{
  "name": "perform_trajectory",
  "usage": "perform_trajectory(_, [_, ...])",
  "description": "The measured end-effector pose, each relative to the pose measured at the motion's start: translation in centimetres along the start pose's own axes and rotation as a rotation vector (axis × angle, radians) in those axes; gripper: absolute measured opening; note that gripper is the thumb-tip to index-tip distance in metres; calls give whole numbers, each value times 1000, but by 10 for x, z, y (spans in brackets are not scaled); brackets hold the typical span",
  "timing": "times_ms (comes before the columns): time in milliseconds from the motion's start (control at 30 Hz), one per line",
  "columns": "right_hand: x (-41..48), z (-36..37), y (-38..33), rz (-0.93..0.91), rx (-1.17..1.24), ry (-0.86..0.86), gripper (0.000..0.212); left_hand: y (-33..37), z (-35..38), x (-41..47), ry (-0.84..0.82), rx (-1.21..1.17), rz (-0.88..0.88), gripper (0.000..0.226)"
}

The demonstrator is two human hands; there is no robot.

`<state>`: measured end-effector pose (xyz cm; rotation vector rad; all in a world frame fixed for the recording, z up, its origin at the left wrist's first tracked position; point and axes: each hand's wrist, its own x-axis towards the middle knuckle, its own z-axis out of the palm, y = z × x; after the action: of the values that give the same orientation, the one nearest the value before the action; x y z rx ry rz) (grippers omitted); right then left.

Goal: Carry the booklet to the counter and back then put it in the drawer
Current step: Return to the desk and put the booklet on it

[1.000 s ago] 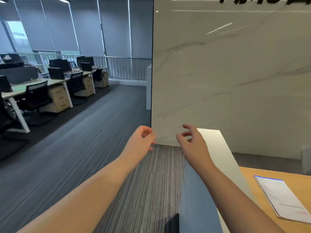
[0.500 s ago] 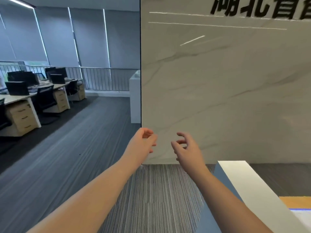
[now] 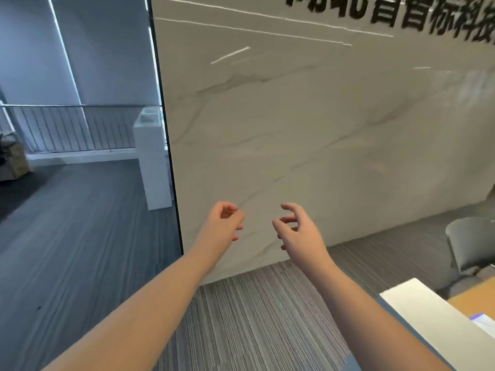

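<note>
booklet (image 3: pixel 484 319) corner, white with purple edge, on counter (image 3: pixel 428 311), hands empty

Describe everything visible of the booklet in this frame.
Only a small corner of the booklet shows, at the lower right edge of the view. It looks like white printed paper with a purple-blue strip along its edge. It lies flat on the orange-brown wooden desk surface, just behind the white raised ledge. The rest is cut off by the frame. Neither the left hand nor the right hand touches it; both are empty, fingers loosely curled.
</note>
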<state>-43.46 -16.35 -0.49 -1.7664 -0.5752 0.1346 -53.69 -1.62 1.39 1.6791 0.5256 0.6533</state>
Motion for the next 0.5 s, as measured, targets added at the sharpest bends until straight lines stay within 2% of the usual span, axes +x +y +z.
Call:
perform_trajectory(133, [71,10,25,10,-29,61,41,-19,23,82,-51,-17,-4,21])
perform_trajectory(267, [156,11,57,13,-10,114,40,-33,59,168,-89,-38,14,8])
perform_trajectory(500, [310,-17,88,32,31,185,40,-23,142,320,-167,-25,50,6])
